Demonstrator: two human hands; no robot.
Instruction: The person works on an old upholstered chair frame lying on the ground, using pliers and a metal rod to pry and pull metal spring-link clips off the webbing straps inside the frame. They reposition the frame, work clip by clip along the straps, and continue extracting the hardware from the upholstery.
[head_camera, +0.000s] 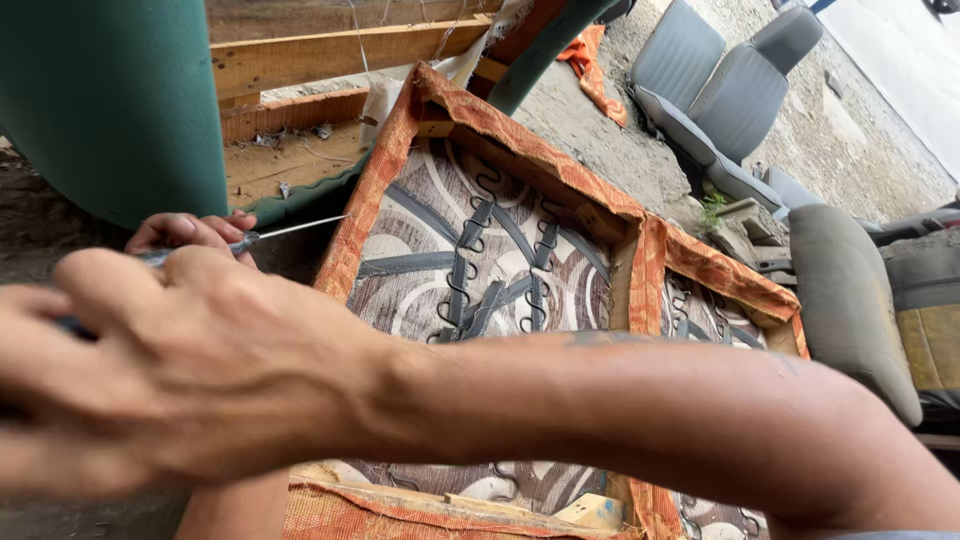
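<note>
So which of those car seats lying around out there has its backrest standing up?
The pale grey pair of seats at the top right, on the gravel: their backrests stand upright. The darker grey cushion nearer the orange-edged frame shows no raised back.

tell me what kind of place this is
Likely an open-air upholstery repair yard: a stripped seat frame with bare zigzag springs, grey vehicle seats on gravel, and a thin screwdriver in hand.
</note>
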